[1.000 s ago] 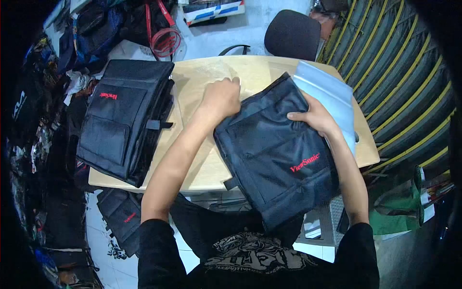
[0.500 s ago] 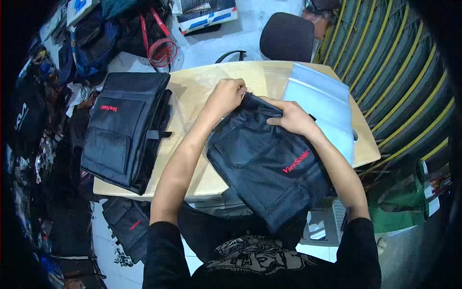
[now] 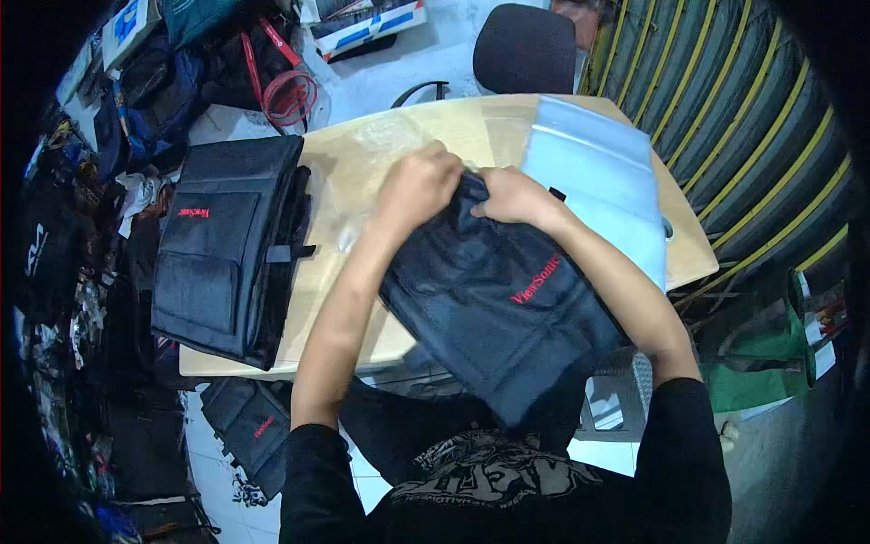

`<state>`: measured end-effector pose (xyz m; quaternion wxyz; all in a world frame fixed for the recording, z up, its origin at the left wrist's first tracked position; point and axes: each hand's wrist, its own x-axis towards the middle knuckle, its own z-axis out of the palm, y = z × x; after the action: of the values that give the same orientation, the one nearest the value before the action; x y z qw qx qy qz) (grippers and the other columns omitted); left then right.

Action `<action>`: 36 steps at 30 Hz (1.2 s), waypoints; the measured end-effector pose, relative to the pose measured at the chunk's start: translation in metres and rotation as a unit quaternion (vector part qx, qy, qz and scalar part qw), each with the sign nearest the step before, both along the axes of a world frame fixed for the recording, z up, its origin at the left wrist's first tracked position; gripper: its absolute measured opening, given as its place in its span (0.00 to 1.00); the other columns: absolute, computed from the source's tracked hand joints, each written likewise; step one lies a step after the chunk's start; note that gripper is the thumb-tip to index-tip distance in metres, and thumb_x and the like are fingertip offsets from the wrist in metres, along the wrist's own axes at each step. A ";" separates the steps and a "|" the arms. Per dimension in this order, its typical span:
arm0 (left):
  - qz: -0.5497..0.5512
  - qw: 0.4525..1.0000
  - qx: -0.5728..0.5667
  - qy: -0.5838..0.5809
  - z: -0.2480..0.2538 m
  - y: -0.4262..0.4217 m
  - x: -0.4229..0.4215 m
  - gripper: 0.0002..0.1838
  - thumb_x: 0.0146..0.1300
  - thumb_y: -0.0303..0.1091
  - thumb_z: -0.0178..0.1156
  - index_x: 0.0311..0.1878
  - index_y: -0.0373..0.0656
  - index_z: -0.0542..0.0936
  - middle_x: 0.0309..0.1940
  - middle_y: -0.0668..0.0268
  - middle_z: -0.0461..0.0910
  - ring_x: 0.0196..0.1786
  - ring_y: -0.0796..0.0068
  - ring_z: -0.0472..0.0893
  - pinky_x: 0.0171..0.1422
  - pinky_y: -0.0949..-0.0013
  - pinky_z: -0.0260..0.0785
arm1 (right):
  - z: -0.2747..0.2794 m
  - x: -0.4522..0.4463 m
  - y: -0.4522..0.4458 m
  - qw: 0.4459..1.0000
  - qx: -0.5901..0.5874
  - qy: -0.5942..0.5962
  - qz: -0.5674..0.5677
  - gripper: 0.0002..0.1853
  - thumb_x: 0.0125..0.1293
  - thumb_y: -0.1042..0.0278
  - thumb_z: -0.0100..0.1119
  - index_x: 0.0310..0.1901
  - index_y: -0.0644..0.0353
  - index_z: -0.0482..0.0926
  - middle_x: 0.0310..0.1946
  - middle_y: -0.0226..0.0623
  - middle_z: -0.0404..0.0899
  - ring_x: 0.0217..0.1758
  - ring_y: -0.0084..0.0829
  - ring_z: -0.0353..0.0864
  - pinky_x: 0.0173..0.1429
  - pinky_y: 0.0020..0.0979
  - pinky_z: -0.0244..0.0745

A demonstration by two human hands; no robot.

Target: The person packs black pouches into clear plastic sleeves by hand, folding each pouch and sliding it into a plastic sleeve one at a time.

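A black bag (image 3: 489, 299) with red ViewSonic lettering lies slanted over the table's front edge, its lower end hanging toward my lap. My left hand (image 3: 419, 186) is closed at the bag's top corner, slightly blurred by motion; its fingertips are partly hidden. With fingers and thumb, my right hand (image 3: 515, 194) grips the bunched fabric just beside it. The cloth between both hands is wrinkled. On the table's left stands a stack of similar folded black bags (image 3: 227, 254), one showing the same red lettering.
Clear plastic sheets (image 3: 594, 181) lie at the right of the wooden table (image 3: 362, 150). Another black bag (image 3: 245, 422) is on the floor at lower left. A dark chair (image 3: 526, 50) stands behind the table, and yellow-striped dark rolls (image 3: 725, 127) line the right side.
My right hand has moved left, nearer my left hand, and gathers the fabric at the top corner. The camera view has shifted slightly. The bag's top is more bunched.
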<state>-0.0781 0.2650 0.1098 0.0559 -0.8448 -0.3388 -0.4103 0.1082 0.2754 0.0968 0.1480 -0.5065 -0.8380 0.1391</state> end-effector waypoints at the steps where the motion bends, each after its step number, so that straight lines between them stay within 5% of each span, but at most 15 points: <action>1: 0.012 0.999 -0.003 0.037 -0.004 -0.009 0.006 0.05 0.57 0.29 0.60 0.33 0.38 0.80 0.30 0.56 0.77 0.30 0.52 0.80 0.34 0.56 0.73 | 0.011 -0.005 -0.008 0.999 -0.008 -0.035 -0.036 0.23 0.47 0.61 0.69 0.35 0.78 0.80 0.32 0.62 0.80 0.40 0.52 0.83 0.48 0.40 0.77; 7: 0.059 0.982 -0.001 0.182 -0.028 -0.042 0.009 0.09 0.57 0.29 0.56 0.42 0.45 0.76 0.34 0.62 0.74 0.30 0.59 0.81 0.32 0.55 0.74 | -0.011 0.019 0.003 0.969 -0.132 0.170 -0.120 0.36 0.35 0.51 0.78 0.37 0.81 0.79 0.36 0.62 0.82 0.45 0.45 0.84 0.51 0.35 0.76; 8: 0.073 0.981 0.023 0.179 -0.029 -0.045 0.005 0.11 0.57 0.29 0.55 0.44 0.45 0.76 0.35 0.62 0.74 0.32 0.60 0.80 0.34 0.56 0.73 | -0.039 0.022 0.013 0.970 -0.022 0.208 -0.122 0.34 0.40 0.54 0.77 0.43 0.76 0.80 0.41 0.55 0.83 0.49 0.40 0.82 0.55 0.33 0.73; 11: 0.153 0.966 0.066 0.196 -0.029 -0.058 -0.015 0.21 0.54 0.27 0.55 0.54 0.44 0.74 0.40 0.60 0.73 0.45 0.62 0.77 0.45 0.60 0.70 | -0.017 0.019 -0.006 0.952 -0.112 0.281 -0.050 0.30 0.47 0.58 0.74 0.49 0.69 0.79 0.44 0.47 0.83 0.50 0.35 0.80 0.57 0.31 0.71; 13: 0.240 0.943 0.110 0.204 -0.026 -0.063 -0.032 0.17 0.55 0.30 0.56 0.49 0.43 0.75 0.40 0.61 0.73 0.45 0.63 0.76 0.48 0.61 0.69 | -0.021 0.021 -0.004 0.943 -0.147 0.295 -0.048 0.27 0.52 0.63 0.72 0.52 0.70 0.78 0.44 0.42 0.82 0.48 0.29 0.79 0.56 0.27 0.71; 17: 0.293 0.946 -0.027 0.136 -0.039 -0.062 -0.070 0.12 0.57 0.32 0.58 0.45 0.43 0.75 0.40 0.62 0.73 0.46 0.65 0.74 0.51 0.62 0.64 | -0.027 0.020 -0.005 0.935 -0.143 0.309 -0.099 0.31 0.51 0.51 0.70 0.47 0.73 0.79 0.42 0.52 0.83 0.46 0.41 0.83 0.53 0.32 0.74; 20: 0.324 0.923 0.090 0.188 -0.039 -0.072 -0.083 0.10 0.59 0.32 0.59 0.43 0.42 0.74 0.39 0.61 0.73 0.45 0.61 0.74 0.50 0.58 0.65 | -0.030 0.018 0.000 0.948 -0.125 0.249 -0.155 0.35 0.51 0.44 0.68 0.44 0.75 0.79 0.41 0.56 0.82 0.45 0.44 0.83 0.51 0.34 0.75; 22: 0.300 0.943 0.051 0.134 -0.047 -0.081 -0.094 0.10 0.62 0.32 0.58 0.44 0.41 0.73 0.36 0.56 0.74 0.40 0.53 0.76 0.44 0.55 0.69 | -0.013 0.012 -0.011 0.959 -0.090 0.160 -0.215 0.37 0.50 0.41 0.68 0.42 0.75 0.79 0.40 0.58 0.82 0.45 0.46 0.83 0.49 0.35 0.75; 26: 0.298 0.949 -0.092 0.040 -0.071 -0.094 -0.103 0.09 0.65 0.30 0.55 0.46 0.37 0.72 0.34 0.48 0.75 0.39 0.46 0.78 0.41 0.52 0.70 | -0.047 0.016 0.007 0.941 -0.118 0.239 -0.208 0.39 0.51 0.37 0.65 0.41 0.77 0.79 0.37 0.59 0.82 0.43 0.47 0.83 0.49 0.37 0.75; 29: 0.253 0.966 -0.038 -0.039 -0.079 -0.094 -0.105 0.08 0.63 0.24 0.55 0.45 0.35 0.74 0.34 0.49 0.77 0.37 0.47 0.79 0.40 0.53 0.70 | -0.038 0.010 -0.001 0.861 -0.274 0.390 -0.177 0.34 0.58 0.49 0.66 0.45 0.82 0.76 0.41 0.56 0.81 0.43 0.43 0.83 0.48 0.35 0.76; 31: 0.279 0.942 -0.113 -0.147 -0.085 -0.093 -0.103 0.07 0.62 0.23 0.55 0.43 0.33 0.75 0.33 0.49 0.78 0.37 0.48 0.79 0.41 0.54 0.70 | -0.037 0.008 0.003 0.786 -0.356 0.472 -0.180 0.29 0.62 0.59 0.65 0.48 0.84 0.73 0.45 0.53 0.80 0.43 0.40 0.83 0.46 0.34 0.78; 36: 0.293 0.831 -0.201 -0.427 -0.084 -0.107 -0.077 0.12 0.62 0.25 0.58 0.48 0.31 0.77 0.33 0.51 0.82 0.37 0.64 0.83 0.44 0.68 0.73 | -0.028 0.003 -0.002 0.755 -0.375 0.500 -0.199 0.25 0.65 0.58 0.62 0.47 0.79 0.75 0.41 0.51 0.82 0.38 0.37 0.83 0.43 0.37 0.80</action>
<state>-0.1553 0.1583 0.0261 -0.1478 -0.4391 -0.6353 -0.6178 0.1109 0.2729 0.0689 0.3687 -0.5353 -0.4051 0.6429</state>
